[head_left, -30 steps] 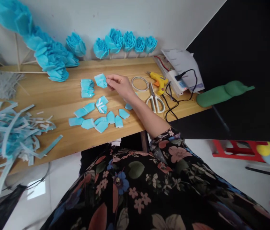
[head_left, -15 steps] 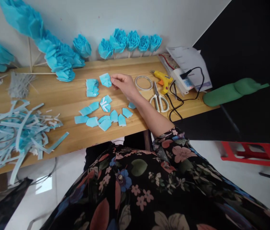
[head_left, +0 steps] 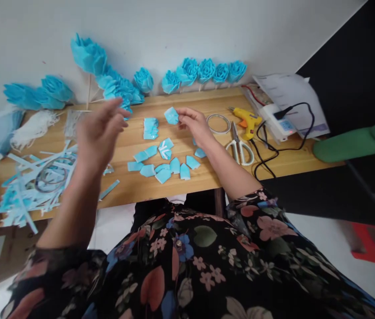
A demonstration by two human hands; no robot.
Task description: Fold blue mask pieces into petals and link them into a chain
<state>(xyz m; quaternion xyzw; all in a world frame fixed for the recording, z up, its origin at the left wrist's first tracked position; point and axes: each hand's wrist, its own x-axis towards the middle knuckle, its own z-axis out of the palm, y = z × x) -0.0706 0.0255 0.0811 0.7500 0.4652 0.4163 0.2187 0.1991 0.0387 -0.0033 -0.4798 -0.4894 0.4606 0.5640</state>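
Between the fingertips of my right hand (head_left: 196, 124) is a small blue fabric petal (head_left: 171, 115), held just above the wooden table. My left hand (head_left: 99, 130) is raised over the left part of the table, its fingers pointing right and smeared by motion; I cannot make out anything in it. A pleated stack of blue petals (head_left: 150, 128) lies left of the held petal. Below is a petal with white strips (head_left: 165, 149) on it. Several loose cut petals (head_left: 163, 174) lie in a scattered group nearer the front edge.
Finished blue flowers (head_left: 206, 70) on sticks stand along the wall. To the right are a tape roll (head_left: 218, 124), scissors (head_left: 240, 150), a yellow glue gun (head_left: 249, 122), a power strip (head_left: 282, 124) and a green bottle (head_left: 357, 141). Blue and white scraps (head_left: 37, 181) pile up at left.
My left hand has come into view from the left. The view has shifted left, showing more of that side. My right hand still holds the petal.
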